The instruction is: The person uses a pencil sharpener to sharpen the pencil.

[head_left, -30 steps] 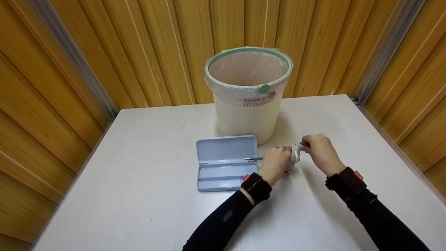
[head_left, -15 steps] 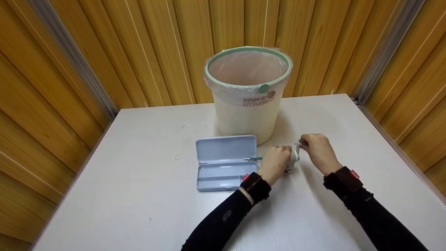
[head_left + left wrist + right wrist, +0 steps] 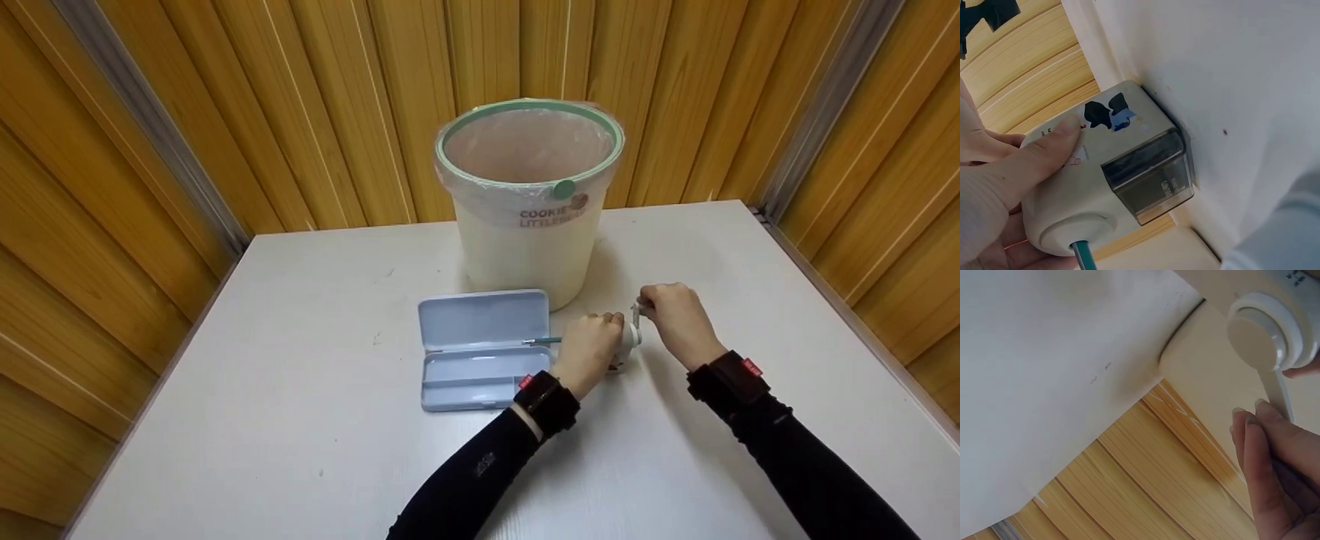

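Observation:
My left hand [image 3: 590,349] grips a white crank pencil sharpener [image 3: 1112,163] on the table, its thumb lying across the printed side. A clear shavings drawer [image 3: 1154,180] shows in the left wrist view. Out of the sharpener's front hole sticks a teal pencil [image 3: 546,340], its outer end pointing left over the pencil case. My right hand [image 3: 679,322] pinches the crank handle [image 3: 1276,391], which points upward in the head view. The knob end of the crank is hidden by the fingers.
An open light-blue pencil case [image 3: 484,322] lies left of the sharpener. Behind stands a tall cream bin [image 3: 525,255] with a green rim and a clear liner. Wood-patterned panels [image 3: 337,112] enclose the white table [image 3: 262,375] at the back and sides.
My right hand has shifted slightly left and up with the crank handle. The left hand still holds the sharpener with the pencil in it. The whole head view has drifted slightly.

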A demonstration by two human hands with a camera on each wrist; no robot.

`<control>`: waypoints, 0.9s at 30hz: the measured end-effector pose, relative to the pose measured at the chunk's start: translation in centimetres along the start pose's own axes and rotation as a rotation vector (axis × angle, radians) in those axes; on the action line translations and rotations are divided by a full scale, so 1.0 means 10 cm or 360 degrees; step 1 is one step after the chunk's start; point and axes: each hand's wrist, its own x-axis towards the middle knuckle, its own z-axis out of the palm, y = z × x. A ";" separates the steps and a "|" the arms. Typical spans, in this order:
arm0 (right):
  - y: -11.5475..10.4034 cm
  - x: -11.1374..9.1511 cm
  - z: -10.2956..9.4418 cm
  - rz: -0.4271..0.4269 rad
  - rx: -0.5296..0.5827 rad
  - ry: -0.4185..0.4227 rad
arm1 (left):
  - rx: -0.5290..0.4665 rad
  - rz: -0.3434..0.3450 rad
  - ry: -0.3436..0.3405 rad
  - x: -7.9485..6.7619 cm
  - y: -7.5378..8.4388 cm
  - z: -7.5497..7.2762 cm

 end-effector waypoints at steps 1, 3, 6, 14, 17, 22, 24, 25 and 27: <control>0.01 0.01 0.01 0.0000 -0.0004 0.0002 | 0.0003 0.0000 -0.0002 0.00 0.00 0.00; 0.02 0.03 0.03 0.0000 -0.0008 0.0002 | 0.0006 -0.0001 -0.0012 0.00 0.00 0.00; 0.02 0.05 0.06 -0.0010 -0.0015 -0.0012 | 0.0008 -0.0009 -0.0023 0.00 -0.01 0.00; 0.04 0.12 0.12 0.0016 0.0001 -0.0046 | 0.0000 0.0002 -0.0018 0.00 -0.04 0.01; 0.07 0.14 0.17 0.0009 -0.0003 -0.0067 | 0.0017 0.0004 0.0000 -0.01 -0.05 0.02; 0.16 0.16 0.29 0.0044 -0.0023 -0.0167 | 0.0022 0.0005 0.0004 -0.01 -0.02 0.02; 0.18 0.16 0.30 0.0058 -0.0018 -0.0199 | 0.0026 -0.0002 -0.0010 -0.01 0.00 0.02; 0.20 0.16 0.31 0.0060 -0.0014 -0.0205 | 0.0029 -0.0008 -0.0020 -0.01 0.00 0.02; 0.21 0.18 0.30 0.0056 0.0011 -0.0209 | 0.0028 -0.0020 -0.0036 0.00 0.00 0.01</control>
